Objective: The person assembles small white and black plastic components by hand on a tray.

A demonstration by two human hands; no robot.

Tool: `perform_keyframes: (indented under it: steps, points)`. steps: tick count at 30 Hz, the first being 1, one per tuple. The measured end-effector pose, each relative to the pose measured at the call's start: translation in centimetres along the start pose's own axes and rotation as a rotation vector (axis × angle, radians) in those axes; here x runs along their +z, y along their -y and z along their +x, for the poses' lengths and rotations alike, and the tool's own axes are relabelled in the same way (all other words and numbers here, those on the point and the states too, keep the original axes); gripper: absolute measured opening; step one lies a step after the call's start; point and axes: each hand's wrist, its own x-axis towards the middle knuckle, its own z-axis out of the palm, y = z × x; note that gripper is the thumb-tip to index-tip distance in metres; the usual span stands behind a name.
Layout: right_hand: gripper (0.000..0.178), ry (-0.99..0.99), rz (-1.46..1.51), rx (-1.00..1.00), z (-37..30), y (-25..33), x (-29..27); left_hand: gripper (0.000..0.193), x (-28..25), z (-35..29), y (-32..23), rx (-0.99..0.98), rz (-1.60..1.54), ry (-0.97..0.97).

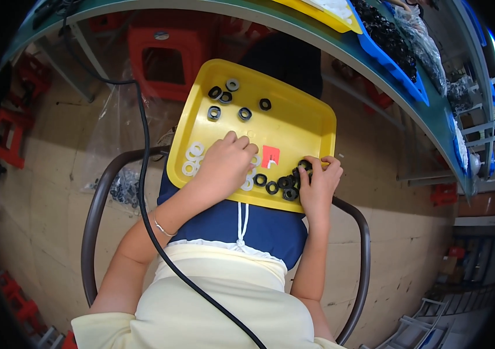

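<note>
A yellow tray (pixel 204 84) rests on my lap. My left hand (pixel 227 166) is over its middle, fingers curled together; whatever they hold, if anything, is hidden. White rings (pixel 189 168) lie on both sides of that hand. At the tray's near right corner my right hand (pixel 319 185) has thumb and fingers closed around a black ring (pixel 304 165). Several more black rings (pixel 286 182) are heaped beside it. Toward the far side lie a few dark ring assemblies (pixel 244 114) and one grey-topped ring (pixel 232 85). A red label (pixel 270 156) sits between my hands, with a small white piece on it.
A green-topped bench (pixel 340 55) curves across the far side, bearing a blue tray (pixel 395 64) of black parts. Red stools (pixel 172 49) stand beneath it. A black cable (pixel 143 134) hangs across my left side. Chair arms (pixel 102 198) flank me; a clear bag of parts (pixel 124 187) lies on the floor.
</note>
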Motion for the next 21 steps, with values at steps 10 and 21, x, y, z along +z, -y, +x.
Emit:
perform_keyframes:
  steps: [10, 21]
  points:
    - [0.023, -0.138, 0.374, -0.21, -0.8, 3.1, -0.9, 0.019, -1.2, -0.1, -1.7, -0.202, -0.834, 0.002]
    - [0.031, -0.251, 0.832, -0.271, -3.3, 5.8, -3.1, 0.03, -3.5, -2.6, -4.5, -0.289, -1.69, 0.136]
